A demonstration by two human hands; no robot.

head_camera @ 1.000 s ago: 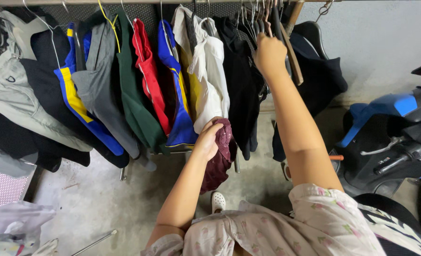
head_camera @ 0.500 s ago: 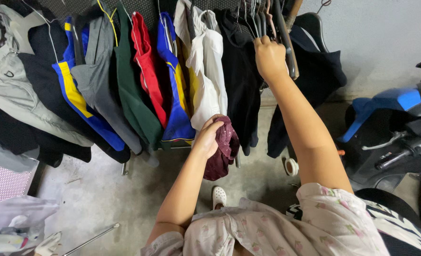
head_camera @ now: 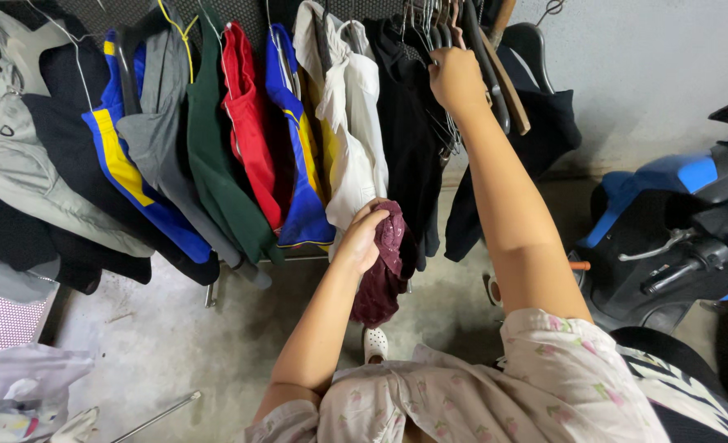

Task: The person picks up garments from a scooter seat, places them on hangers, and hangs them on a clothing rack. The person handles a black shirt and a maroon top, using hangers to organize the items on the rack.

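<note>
My left hand [head_camera: 364, 235] is closed around a crumpled maroon garment [head_camera: 384, 272], which hangs down from my fist just below the hanging clothes. My right hand [head_camera: 456, 78] is raised to the rack and grips a bunch of empty hangers [head_camera: 495, 74], some metal, some wooden, between a black garment [head_camera: 405, 131] and a dark garment [head_camera: 544, 131] at the right end. A white shirt [head_camera: 356, 139] hangs right above my left hand.
The rack holds several garments: blue-and-yellow [head_camera: 298, 164], red [head_camera: 245, 123], green [head_camera: 216, 164], grey [head_camera: 155, 139], black. A blue and black scooter [head_camera: 684, 230] stands at the right. A bag of clothes [head_camera: 20, 394] and a metal rod [head_camera: 155, 418] lie at the lower left on concrete floor.
My right hand has shifted slightly up and left among the hangers, pushing them aside. My left hand still holds the maroon garment, nearly in the same place.
</note>
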